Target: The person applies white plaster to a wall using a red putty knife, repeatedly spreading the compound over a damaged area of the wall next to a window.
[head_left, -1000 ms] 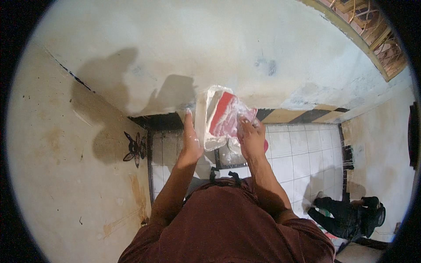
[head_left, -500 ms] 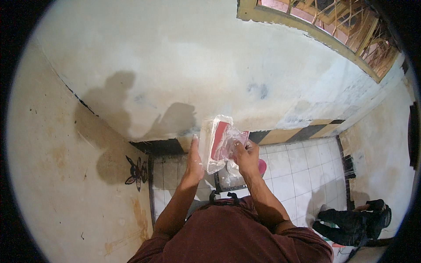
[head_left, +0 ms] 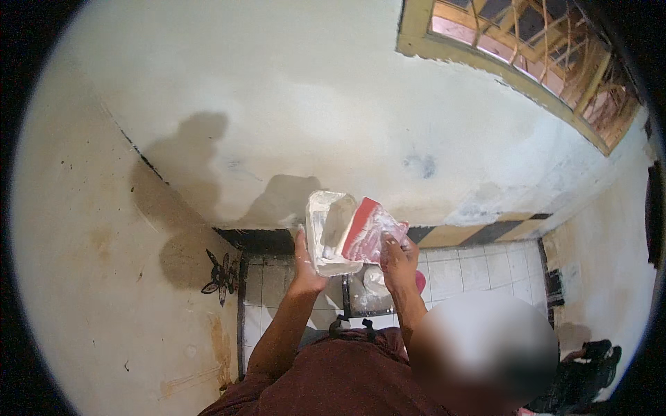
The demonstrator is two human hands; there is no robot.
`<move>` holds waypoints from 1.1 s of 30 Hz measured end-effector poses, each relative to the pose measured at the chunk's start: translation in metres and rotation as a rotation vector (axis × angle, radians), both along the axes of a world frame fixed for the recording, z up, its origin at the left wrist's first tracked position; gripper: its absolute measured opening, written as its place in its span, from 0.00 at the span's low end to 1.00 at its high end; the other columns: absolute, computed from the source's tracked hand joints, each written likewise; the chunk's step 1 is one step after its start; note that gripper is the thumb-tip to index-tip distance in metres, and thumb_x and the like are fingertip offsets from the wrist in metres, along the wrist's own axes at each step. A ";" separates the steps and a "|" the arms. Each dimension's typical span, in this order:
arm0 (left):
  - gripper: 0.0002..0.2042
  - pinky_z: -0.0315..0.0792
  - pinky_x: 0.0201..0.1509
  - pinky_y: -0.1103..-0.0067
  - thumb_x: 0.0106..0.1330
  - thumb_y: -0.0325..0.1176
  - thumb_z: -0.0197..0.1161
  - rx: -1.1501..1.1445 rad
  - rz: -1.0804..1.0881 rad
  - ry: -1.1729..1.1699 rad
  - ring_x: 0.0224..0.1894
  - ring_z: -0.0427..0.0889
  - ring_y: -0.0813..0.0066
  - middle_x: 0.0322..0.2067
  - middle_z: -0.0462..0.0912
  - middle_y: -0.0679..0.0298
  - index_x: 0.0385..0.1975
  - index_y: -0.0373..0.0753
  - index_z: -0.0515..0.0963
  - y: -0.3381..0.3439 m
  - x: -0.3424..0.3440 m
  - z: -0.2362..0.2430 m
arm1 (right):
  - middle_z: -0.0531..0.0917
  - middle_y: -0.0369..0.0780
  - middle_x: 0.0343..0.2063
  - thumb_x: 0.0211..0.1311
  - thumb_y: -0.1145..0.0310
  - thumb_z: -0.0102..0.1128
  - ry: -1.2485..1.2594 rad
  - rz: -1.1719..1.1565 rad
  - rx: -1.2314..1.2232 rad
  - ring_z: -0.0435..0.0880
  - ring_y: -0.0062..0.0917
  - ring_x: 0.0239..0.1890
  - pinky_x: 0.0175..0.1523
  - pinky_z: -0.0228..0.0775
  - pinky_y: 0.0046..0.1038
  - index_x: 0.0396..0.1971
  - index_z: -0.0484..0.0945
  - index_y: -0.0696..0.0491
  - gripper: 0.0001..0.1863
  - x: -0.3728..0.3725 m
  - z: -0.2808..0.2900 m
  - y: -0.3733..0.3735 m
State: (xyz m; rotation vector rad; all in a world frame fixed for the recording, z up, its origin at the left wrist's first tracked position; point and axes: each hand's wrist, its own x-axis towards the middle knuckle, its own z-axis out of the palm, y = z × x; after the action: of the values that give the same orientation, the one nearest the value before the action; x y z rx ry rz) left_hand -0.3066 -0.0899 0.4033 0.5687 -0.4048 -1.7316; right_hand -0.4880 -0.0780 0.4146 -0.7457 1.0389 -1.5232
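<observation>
My left hand (head_left: 305, 269) is closed around the near left side of a shallow rectangular white tub (head_left: 317, 229), its inner walls smeared with white paste. In my right hand (head_left: 399, 262) is a red plastic putty spreader (head_left: 372, 232), its face streaked with the same paste. The spreader's left edge lies over the tub's right rim. White residue marks the fingers of both hands. Both things are held in front of the wall, above the floor.
A pale, patchy wall (head_left: 312, 125) faces me, with a barred window (head_left: 520, 41) at upper right. Below my hands stands a low dark-edged surface (head_left: 368, 301) bearing a white lump (head_left: 376, 281), beside something pink (head_left: 420, 281). Dark clothing (head_left: 579, 378) shows at lower right, beside a blurred patch.
The spreader has swung right, off the tub's middle, baring its inside. The tub has tipped to show its opening. The view has shifted slightly, and a blurred patch now covers the lower right.
</observation>
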 end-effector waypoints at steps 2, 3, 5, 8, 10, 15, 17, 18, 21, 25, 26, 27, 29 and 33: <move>0.36 0.61 0.66 0.53 0.67 0.66 0.40 0.072 0.017 0.065 0.61 0.71 0.53 0.60 0.71 0.56 0.65 0.44 0.65 -0.003 0.014 -0.018 | 0.79 0.32 0.26 0.64 0.73 0.57 -0.151 0.007 0.013 0.79 0.18 0.27 0.29 0.70 0.23 0.36 0.78 0.57 0.05 0.012 0.005 -0.006; 0.36 0.61 0.65 0.48 0.65 0.68 0.41 0.231 -0.020 0.230 0.61 0.71 0.51 0.60 0.71 0.56 0.65 0.47 0.66 -0.004 0.018 -0.017 | 0.81 0.34 0.31 0.64 0.73 0.58 -0.308 -0.012 0.046 0.81 0.20 0.30 0.32 0.73 0.24 0.39 0.78 0.57 0.06 0.016 0.006 -0.006; 0.37 0.61 0.64 0.47 0.65 0.69 0.41 0.271 0.002 0.219 0.60 0.72 0.51 0.60 0.72 0.56 0.65 0.48 0.66 0.002 0.025 -0.017 | 0.82 0.36 0.38 0.63 0.74 0.59 -0.411 0.133 0.051 0.82 0.21 0.37 0.36 0.76 0.25 0.45 0.77 0.56 0.11 0.018 0.006 -0.009; 0.36 0.61 0.64 0.46 0.66 0.68 0.41 0.184 -0.001 0.267 0.60 0.72 0.51 0.60 0.72 0.57 0.65 0.48 0.66 0.004 0.047 -0.022 | 0.82 0.37 0.39 0.62 0.75 0.59 -0.515 0.163 0.115 0.83 0.23 0.37 0.36 0.77 0.25 0.48 0.75 0.58 0.14 0.041 0.009 -0.022; 0.36 0.61 0.64 0.47 0.66 0.67 0.40 0.120 0.006 0.246 0.60 0.72 0.51 0.60 0.72 0.57 0.64 0.47 0.66 0.002 0.066 -0.022 | 0.81 0.40 0.44 0.62 0.77 0.56 -0.596 0.267 0.089 0.82 0.27 0.47 0.50 0.77 0.29 0.51 0.72 0.62 0.17 0.057 0.006 -0.036; 0.33 0.65 0.66 0.56 0.68 0.63 0.39 0.007 0.016 0.249 0.61 0.73 0.57 0.60 0.73 0.58 0.64 0.44 0.66 -0.003 0.127 -0.010 | 0.81 0.43 0.44 0.58 0.80 0.59 -0.463 0.077 -0.066 0.82 0.30 0.46 0.50 0.77 0.30 0.51 0.73 0.63 0.19 0.114 0.030 -0.091; 0.31 0.66 0.65 0.57 0.70 0.59 0.40 0.017 0.019 0.257 0.60 0.73 0.57 0.60 0.73 0.59 0.64 0.44 0.66 -0.002 0.152 -0.009 | 0.81 0.46 0.47 0.61 0.79 0.58 0.046 -0.079 -0.316 0.82 0.31 0.49 0.53 0.76 0.31 0.50 0.74 0.62 0.16 0.126 0.035 -0.125; 0.31 0.65 0.66 0.56 0.69 0.60 0.42 -0.027 0.068 0.197 0.61 0.72 0.56 0.60 0.73 0.58 0.65 0.45 0.65 -0.002 0.168 -0.010 | 0.81 0.46 0.47 0.61 0.79 0.58 0.038 -0.100 -0.324 0.82 0.31 0.49 0.53 0.76 0.31 0.50 0.74 0.62 0.16 0.138 0.046 -0.140; 0.32 0.65 0.66 0.56 0.69 0.61 0.42 -0.012 0.017 0.170 0.62 0.72 0.56 0.60 0.72 0.58 0.65 0.46 0.65 0.003 0.224 -0.010 | 0.80 0.49 0.51 0.62 0.78 0.56 0.871 -0.729 -0.891 0.80 0.32 0.54 0.57 0.75 0.33 0.51 0.76 0.58 0.16 0.170 0.078 -0.176; 0.32 0.66 0.65 0.56 0.69 0.60 0.42 -0.083 0.049 0.112 0.62 0.72 0.57 0.61 0.72 0.58 0.66 0.46 0.64 0.000 0.277 -0.003 | 0.79 0.45 0.53 0.53 0.82 0.57 1.405 -0.863 -1.072 0.79 0.37 0.57 0.61 0.72 0.38 0.52 0.78 0.55 0.23 0.173 0.074 -0.229; 0.32 0.65 0.65 0.56 0.69 0.61 0.41 -0.063 -0.024 0.083 0.62 0.72 0.58 0.62 0.71 0.59 0.66 0.46 0.63 0.000 0.298 -0.003 | 0.80 0.43 0.53 0.49 0.84 0.57 1.589 -0.768 -1.000 0.78 0.38 0.57 0.61 0.71 0.39 0.52 0.79 0.55 0.26 0.175 0.056 -0.237; 0.32 0.65 0.65 0.56 0.69 0.61 0.41 -0.044 -0.034 0.079 0.62 0.72 0.58 0.62 0.71 0.59 0.66 0.46 0.63 0.004 0.312 -0.007 | 0.80 0.43 0.53 0.49 0.84 0.57 1.596 -0.760 -0.977 0.78 0.38 0.57 0.61 0.71 0.39 0.52 0.79 0.55 0.26 0.179 0.039 -0.228; 0.32 0.66 0.64 0.57 0.69 0.62 0.41 -0.037 0.017 0.075 0.61 0.72 0.59 0.60 0.72 0.60 0.64 0.46 0.65 0.001 0.335 -0.002 | 0.79 0.42 0.54 0.47 0.85 0.55 1.616 -0.598 -0.936 0.77 0.39 0.58 0.62 0.71 0.39 0.52 0.79 0.54 0.27 0.189 0.021 -0.204; 0.30 0.68 0.62 0.57 0.69 0.60 0.41 0.069 -0.041 0.041 0.59 0.73 0.59 0.57 0.75 0.61 0.62 0.46 0.68 -0.002 0.360 0.009 | 0.83 0.45 0.47 0.54 0.80 0.57 1.292 -0.826 -0.672 0.83 0.41 0.49 0.53 0.75 0.37 0.52 0.79 0.52 0.23 0.185 0.060 -0.158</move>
State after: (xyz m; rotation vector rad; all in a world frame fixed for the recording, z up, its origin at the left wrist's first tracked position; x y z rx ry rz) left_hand 0.0529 -0.0923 0.4127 0.5767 -0.3309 -1.7988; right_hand -0.3034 -0.2363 0.4749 -2.1248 1.9380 -2.1229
